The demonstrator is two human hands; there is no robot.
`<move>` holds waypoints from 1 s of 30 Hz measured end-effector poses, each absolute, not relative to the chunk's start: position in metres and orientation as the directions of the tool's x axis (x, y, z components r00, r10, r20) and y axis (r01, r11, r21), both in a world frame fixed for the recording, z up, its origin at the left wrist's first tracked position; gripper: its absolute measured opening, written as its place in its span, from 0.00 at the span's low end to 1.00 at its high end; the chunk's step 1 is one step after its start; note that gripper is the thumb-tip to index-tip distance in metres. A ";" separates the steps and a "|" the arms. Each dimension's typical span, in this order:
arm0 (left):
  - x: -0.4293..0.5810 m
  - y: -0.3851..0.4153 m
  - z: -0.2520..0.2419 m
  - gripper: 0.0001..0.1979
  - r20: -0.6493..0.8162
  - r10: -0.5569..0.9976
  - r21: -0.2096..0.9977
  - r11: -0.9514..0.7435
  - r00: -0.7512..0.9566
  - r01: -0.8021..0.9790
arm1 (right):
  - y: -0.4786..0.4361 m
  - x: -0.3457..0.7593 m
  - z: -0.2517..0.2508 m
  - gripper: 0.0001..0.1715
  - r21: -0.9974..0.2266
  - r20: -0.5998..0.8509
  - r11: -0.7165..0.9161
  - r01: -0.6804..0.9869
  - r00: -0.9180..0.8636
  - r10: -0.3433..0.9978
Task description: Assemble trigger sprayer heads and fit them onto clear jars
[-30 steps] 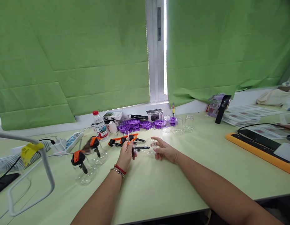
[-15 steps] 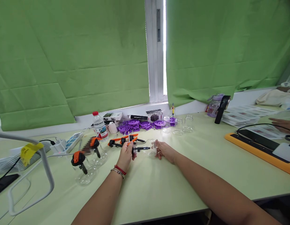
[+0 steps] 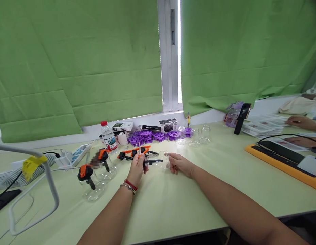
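My left hand (image 3: 137, 168) is closed round an orange and black spray pump head (image 3: 145, 159) with a thin tube sticking up. My right hand (image 3: 178, 164) grips a small clear bottle (image 3: 161, 160) lying on its side, its neck turned towards the pump head. Both hands meet just above the pale green table (image 3: 173, 204). More orange pump heads (image 3: 133, 152) lie just behind my left hand. Two clear bottles with pump heads fitted (image 3: 93, 178) stand to the left.
Purple plastic parts (image 3: 153, 135) and several empty clear jars (image 3: 196, 136) sit near the window sill. A water bottle (image 3: 108, 136), a power strip (image 3: 76, 153) and a white wire frame (image 3: 32, 194) are on the left. Another person's hand (image 3: 298, 121) rests on papers far right, beside an orange-edged tray (image 3: 283, 161).
My right hand has curled tighter round the clear bottle and drawn it slightly towards the pump head. The other person's hand at far right has moved further back.
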State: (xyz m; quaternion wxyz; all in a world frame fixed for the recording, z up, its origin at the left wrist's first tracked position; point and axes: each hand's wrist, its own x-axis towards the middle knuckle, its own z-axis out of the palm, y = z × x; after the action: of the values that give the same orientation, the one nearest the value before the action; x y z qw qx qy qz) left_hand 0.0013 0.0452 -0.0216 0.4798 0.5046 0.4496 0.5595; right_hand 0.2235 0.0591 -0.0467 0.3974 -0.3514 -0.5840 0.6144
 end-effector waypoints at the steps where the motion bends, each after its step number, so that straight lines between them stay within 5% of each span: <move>1: 0.002 0.045 -0.022 0.21 0.135 0.990 0.987 -0.137 -0.029 -0.081 | 0.060 0.223 -0.048 0.35 -0.998 0.017 -0.011 -0.064 -0.428 0.904; 10: 0.000 0.047 -0.022 0.20 0.112 0.993 0.989 -0.115 -0.030 -0.089 | 0.061 0.221 -0.047 0.41 -0.994 -0.027 0.020 0.108 -0.413 0.911; 15: -0.003 0.049 -0.022 0.19 0.091 0.994 0.991 -0.096 -0.055 -0.097 | 0.055 0.224 -0.041 0.36 -0.992 0.068 0.104 0.071 -0.394 0.917; 19: -0.004 0.051 -0.024 0.19 0.076 0.996 0.992 -0.081 -0.053 -0.099 | 0.052 0.228 -0.038 0.55 -0.968 0.198 0.245 0.058 -0.425 0.883; 30: -0.002 0.048 -0.023 0.21 0.080 0.996 0.993 -0.083 -0.031 -0.087 | 0.052 0.225 -0.038 0.43 -0.989 0.118 0.145 0.037 -0.405 0.907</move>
State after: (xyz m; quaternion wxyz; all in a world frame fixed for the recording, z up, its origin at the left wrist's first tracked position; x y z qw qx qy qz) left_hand -0.0023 0.0479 -0.0228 0.4939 0.4905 0.4633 0.5485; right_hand 0.2245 0.0524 -0.0378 0.4023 -0.3682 -0.6407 0.5405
